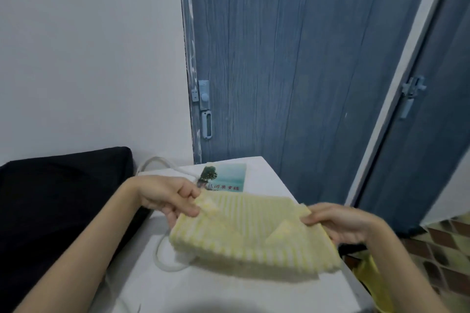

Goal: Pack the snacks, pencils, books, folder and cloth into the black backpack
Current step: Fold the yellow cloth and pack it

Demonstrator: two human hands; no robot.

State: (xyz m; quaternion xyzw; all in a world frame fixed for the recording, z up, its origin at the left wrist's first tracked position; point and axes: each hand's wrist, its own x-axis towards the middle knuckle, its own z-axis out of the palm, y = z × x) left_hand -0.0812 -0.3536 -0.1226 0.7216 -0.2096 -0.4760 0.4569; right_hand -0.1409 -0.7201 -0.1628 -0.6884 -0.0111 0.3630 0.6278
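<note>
Yellow striped cloth (251, 234), folded, hangs above the table (203, 287), right of the backpack (58, 206). Left hand (167, 198) and right hand (340, 223) each pinch an end. Loosening either pinch could let the folds fall open before it reaches the backpack.

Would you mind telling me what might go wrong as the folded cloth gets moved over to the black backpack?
The yellow striped cloth is pinched only at its two ends, by the left hand and right hand, so its folds may sag open in transit. The white cord loops on the table just beneath it and could snag and drag. The black backpack shows no visible opening here, so the cloth may need one hand freed first.
</note>
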